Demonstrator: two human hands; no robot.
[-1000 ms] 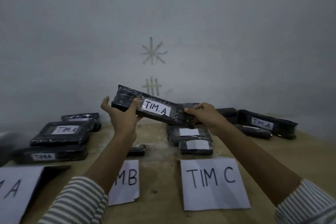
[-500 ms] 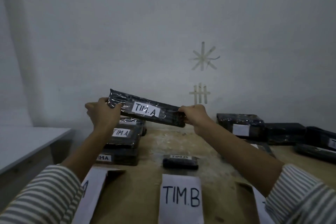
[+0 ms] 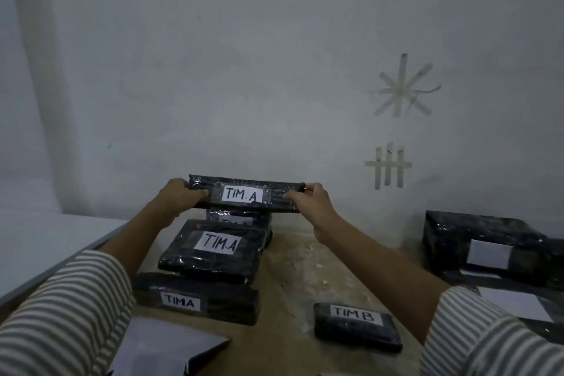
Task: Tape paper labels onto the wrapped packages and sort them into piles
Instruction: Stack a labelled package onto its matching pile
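Three packages already form the TIM.A pile at the left rear of the table. A second ago the held package was tilted over the middle of the table; now it is level and hovers directly above that pile, close to the wall. Its label reads TIM.A and sits under tape, so labelling of this piece looks done. My judgement is that the step in hand is sorting, with set-down onto the pile next. Package not yet touching the pile. Left hand grips the left end and right hand the right end, fingers curled round the wrap and thumbs on the near face. Far right, well apart: a stack of wrapped packages with white labels, writing not legible. Near left: a white sheet, partly cut off by the frame. Smallest item is a single TIM.B package, alone by the right forearm. Nothing lies between the held package and the pile. The top package sits skewed on the one below — a long piece laid across it may rock.
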